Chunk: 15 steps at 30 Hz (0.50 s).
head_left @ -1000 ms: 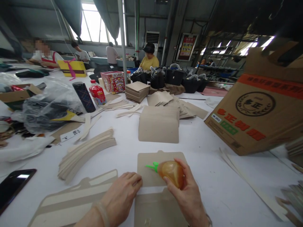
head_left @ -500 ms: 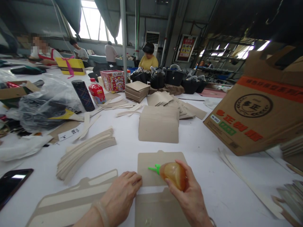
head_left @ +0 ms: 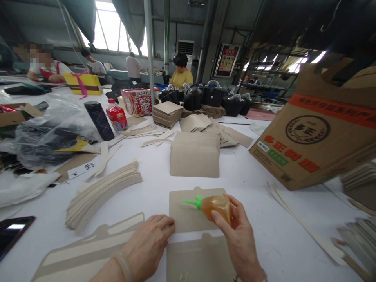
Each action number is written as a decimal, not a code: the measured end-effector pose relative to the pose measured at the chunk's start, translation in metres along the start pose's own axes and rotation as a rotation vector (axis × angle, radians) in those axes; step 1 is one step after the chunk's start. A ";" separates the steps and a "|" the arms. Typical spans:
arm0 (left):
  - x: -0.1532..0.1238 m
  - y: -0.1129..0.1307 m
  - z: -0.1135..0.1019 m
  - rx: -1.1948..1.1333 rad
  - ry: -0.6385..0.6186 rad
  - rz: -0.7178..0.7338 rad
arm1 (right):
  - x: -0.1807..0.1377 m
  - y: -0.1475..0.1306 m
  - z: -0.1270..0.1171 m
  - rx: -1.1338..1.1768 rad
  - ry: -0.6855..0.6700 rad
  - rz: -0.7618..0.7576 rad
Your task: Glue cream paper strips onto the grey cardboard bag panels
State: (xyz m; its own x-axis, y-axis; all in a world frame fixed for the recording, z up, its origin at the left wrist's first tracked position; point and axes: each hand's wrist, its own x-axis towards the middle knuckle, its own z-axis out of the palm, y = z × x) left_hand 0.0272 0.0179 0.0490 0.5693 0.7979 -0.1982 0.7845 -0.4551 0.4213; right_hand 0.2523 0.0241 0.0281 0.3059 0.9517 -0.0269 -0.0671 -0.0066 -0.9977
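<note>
Resting at 7 o'clock, the left hand (head_left: 149, 244) lies flat with fingers loosely spread, its fingertips on the left edge of the card (head_left: 188, 215). At 5 o'clock the right hand (head_left: 239, 239) grips an amber bottle (head_left: 217, 206) over the card, with the green nozzle (head_left: 191, 202) pointing toward 9 o'clock.

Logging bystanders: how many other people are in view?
4: seated person far left, person by the window, standing person beside them, person in yellow. Far-right figures too small to tell.
</note>
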 end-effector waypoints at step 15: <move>0.013 -0.030 0.004 0.105 0.010 0.214 | 0.028 0.009 -0.074 0.365 0.335 0.110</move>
State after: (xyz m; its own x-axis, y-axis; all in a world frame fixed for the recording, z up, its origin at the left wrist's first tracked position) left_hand 0.0119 0.0402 0.0301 0.7234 0.6824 -0.1051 0.6677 -0.6527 0.3581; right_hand 0.3303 0.0284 0.0138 0.5623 0.8003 -0.2082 -0.4248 0.0635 -0.9031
